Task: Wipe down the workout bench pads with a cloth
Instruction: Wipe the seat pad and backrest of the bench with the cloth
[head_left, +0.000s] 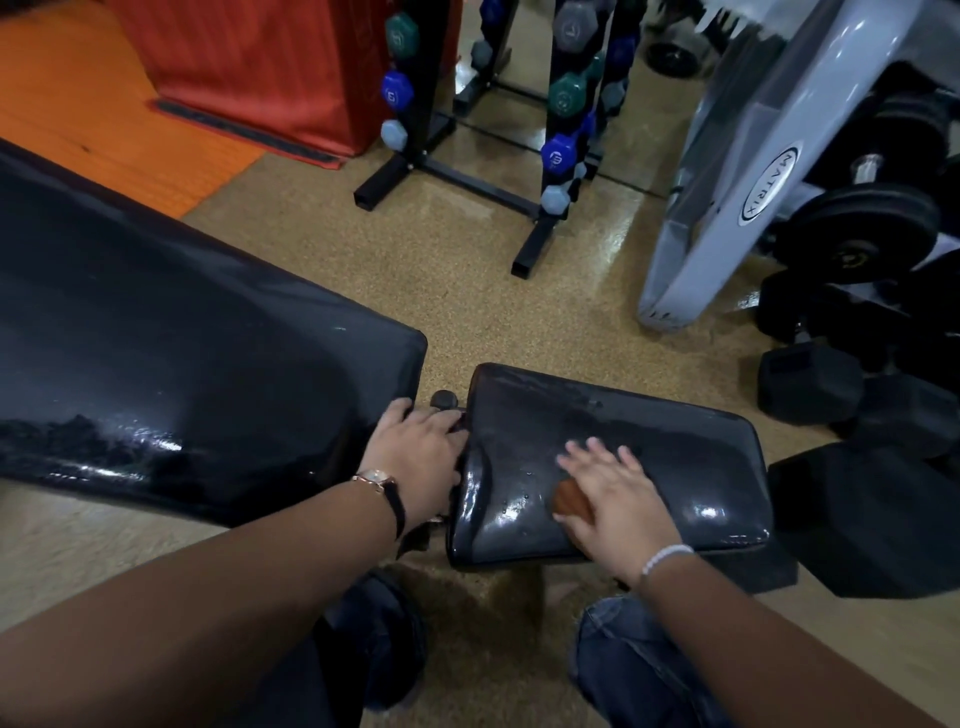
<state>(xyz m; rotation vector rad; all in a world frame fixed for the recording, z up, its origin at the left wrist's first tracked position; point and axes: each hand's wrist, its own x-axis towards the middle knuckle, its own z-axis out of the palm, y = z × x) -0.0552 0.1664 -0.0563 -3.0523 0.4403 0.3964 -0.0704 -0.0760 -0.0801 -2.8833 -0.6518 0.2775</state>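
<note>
At the bottom of the frame, knees in blue jeans (639, 670), and both bare arms reaching up into the shot. Left hand (415, 457), watch (382, 480) on the wrist, sits right at the gap between the two pads. Its fingertips dip out of sight there, so whether it grips anything, I cannot tell. Right hand (618, 499), bead bracelet (665, 558) at the wrist, lies flat with fingers straight and spread, pressing a brown cloth (569, 501) onto the seat pad (675, 441), lower centre-right. The cloth peeks out just left of the palm, and droplets glint on the glossy black vinyl beside it. Left of the gap, the long back pad (182, 364) runs off toward the left edge. A small black knob (444, 400) shows just above the left hand's fingers. Beyond, speckled tan floor (467, 260). Black dumbbells (810, 384) at the right edge, a grey machine frame (727, 182) upper right. Racks of coloured dumbbells (563, 93) top centre, an orange mat (78, 104) and a red block (249, 67) upper left.
</note>
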